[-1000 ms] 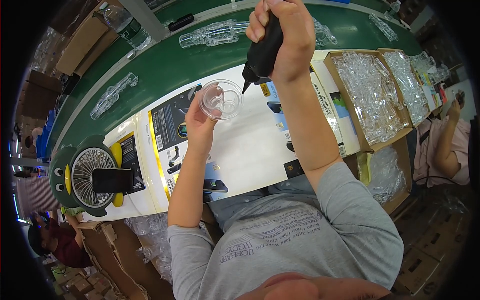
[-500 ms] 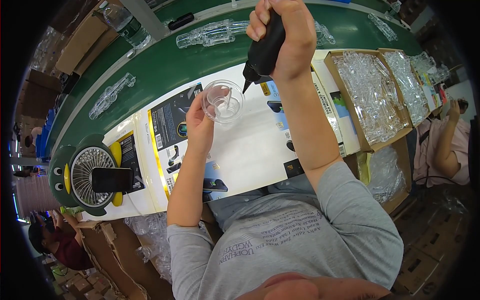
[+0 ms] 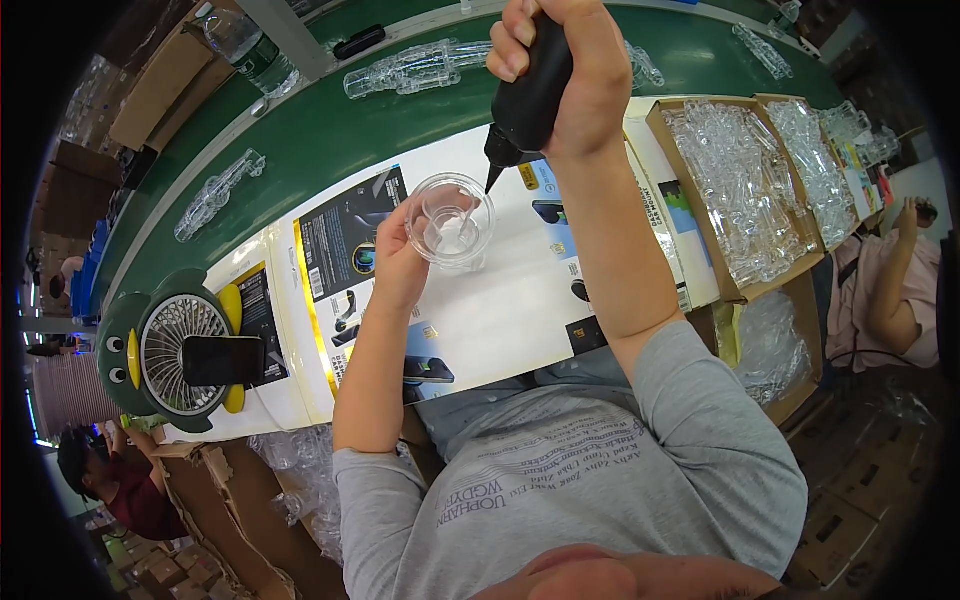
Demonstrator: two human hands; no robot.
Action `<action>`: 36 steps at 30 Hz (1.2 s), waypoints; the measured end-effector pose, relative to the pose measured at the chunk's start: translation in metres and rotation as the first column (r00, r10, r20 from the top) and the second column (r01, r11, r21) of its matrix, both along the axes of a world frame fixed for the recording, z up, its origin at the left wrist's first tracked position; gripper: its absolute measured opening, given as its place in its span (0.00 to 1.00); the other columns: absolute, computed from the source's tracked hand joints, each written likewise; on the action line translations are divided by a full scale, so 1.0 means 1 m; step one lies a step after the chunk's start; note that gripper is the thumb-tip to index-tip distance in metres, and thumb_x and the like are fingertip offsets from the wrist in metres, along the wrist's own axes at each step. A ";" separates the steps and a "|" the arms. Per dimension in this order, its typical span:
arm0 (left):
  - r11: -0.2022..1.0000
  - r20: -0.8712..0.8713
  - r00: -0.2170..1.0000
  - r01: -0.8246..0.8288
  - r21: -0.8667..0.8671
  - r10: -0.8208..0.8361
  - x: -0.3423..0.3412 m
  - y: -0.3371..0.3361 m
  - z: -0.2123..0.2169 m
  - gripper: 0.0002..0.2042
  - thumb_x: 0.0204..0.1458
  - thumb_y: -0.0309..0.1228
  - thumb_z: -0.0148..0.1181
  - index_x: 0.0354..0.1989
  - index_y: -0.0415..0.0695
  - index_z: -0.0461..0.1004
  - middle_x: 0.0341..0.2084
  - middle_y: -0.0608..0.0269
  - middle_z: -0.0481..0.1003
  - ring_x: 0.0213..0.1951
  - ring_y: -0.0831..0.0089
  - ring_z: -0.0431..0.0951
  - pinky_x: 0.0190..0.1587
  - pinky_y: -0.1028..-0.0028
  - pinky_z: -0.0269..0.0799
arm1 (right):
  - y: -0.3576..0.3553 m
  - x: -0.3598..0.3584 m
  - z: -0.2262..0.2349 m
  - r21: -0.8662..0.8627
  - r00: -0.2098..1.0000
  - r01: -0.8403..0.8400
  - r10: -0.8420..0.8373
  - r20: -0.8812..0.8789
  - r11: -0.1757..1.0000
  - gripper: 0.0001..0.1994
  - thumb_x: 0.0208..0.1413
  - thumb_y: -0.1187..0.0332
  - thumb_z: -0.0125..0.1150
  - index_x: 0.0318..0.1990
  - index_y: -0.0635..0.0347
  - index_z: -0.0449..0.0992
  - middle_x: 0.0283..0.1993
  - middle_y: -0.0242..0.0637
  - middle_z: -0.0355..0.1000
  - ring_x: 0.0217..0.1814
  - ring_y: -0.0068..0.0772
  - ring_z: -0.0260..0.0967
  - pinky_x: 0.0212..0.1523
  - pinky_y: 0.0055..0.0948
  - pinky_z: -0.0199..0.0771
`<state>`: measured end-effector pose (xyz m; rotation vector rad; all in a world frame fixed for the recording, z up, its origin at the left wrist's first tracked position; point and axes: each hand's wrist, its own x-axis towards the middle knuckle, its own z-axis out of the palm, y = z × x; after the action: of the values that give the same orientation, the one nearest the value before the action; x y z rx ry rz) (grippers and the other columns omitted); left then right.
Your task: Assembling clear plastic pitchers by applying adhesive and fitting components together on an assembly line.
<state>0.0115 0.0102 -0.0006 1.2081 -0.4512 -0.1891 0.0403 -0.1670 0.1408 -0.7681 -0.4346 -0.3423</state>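
Dispensing step, judged under way: left hand [image 3: 400,262] pinches the clear round plastic part [image 3: 452,220] above the white work surface [image 3: 505,300]; right hand [image 3: 575,70] fully grips the black squeeze bottle [image 3: 528,95], nozzle at the rim; next move likely needs steady, centred squeezing.

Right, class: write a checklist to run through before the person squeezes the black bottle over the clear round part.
1. Left hand grips clear part: ok.
2. Right hand wrapped round black bottle: ok.
3. Nozzle at the part's rim, pointing down: ok.
4. Part's open side faces the nozzle: ok.
5. Nozzle unclogged: cannot tell.
6. White bench below to catch drips: ok.
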 end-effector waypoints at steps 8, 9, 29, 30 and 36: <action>0.992 0.013 0.994 0.110 0.064 -0.111 -0.001 -0.002 -0.001 0.23 0.49 0.45 0.54 0.44 0.36 0.70 0.38 0.59 0.74 0.41 0.71 0.73 0.45 0.74 0.67 | -0.007 0.021 -0.021 -0.041 0.997 0.012 -0.009 0.073 0.999 0.08 0.50 0.68 0.52 0.23 0.59 0.65 0.17 0.31 0.61 0.15 0.19 0.58 0.19 0.21 0.59; 0.992 0.015 0.994 0.110 0.064 -0.111 -0.002 -0.001 -0.001 0.23 0.49 0.45 0.54 0.44 0.36 0.70 0.38 0.59 0.74 0.41 0.71 0.73 0.45 0.74 0.67 | -0.006 0.020 -0.020 -0.042 0.997 0.011 -0.008 0.074 0.999 0.08 0.50 0.68 0.52 0.23 0.59 0.65 0.17 0.31 0.61 0.15 0.19 0.58 0.19 0.21 0.59; 0.959 -0.089 0.957 0.281 0.047 -0.276 -0.008 0.000 0.009 0.21 0.48 0.43 0.57 0.42 0.36 0.71 0.34 0.60 0.75 0.38 0.72 0.74 0.44 0.74 0.68 | -0.003 0.003 -0.003 0.020 0.968 -0.244 0.243 0.060 0.969 0.09 0.54 0.65 0.46 0.27 0.58 0.59 0.22 0.30 0.57 0.19 0.18 0.55 0.22 0.17 0.59; 0.959 -0.089 0.957 0.281 0.047 -0.276 -0.008 0.001 0.009 0.21 0.48 0.43 0.57 0.42 0.36 0.71 0.34 0.60 0.75 0.38 0.72 0.74 0.44 0.74 0.68 | -0.003 0.003 -0.002 0.020 0.968 -0.244 0.243 0.060 0.969 0.09 0.54 0.65 0.46 0.27 0.58 0.59 0.22 0.30 0.57 0.19 0.18 0.55 0.22 0.17 0.59; 0.948 -0.073 0.947 0.316 0.038 -0.312 -0.007 0.001 0.011 0.22 0.47 0.44 0.57 0.43 0.36 0.71 0.34 0.59 0.75 0.38 0.71 0.74 0.44 0.74 0.68 | -0.003 0.002 -0.002 0.012 0.963 -0.264 0.263 0.056 0.964 0.09 0.54 0.65 0.47 0.27 0.58 0.59 0.22 0.30 0.56 0.20 0.18 0.55 0.22 0.17 0.59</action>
<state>0.0043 0.0108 0.0104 1.1690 -0.5828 -0.5158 0.0420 -0.1704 0.1391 -0.6729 -0.5765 -0.1172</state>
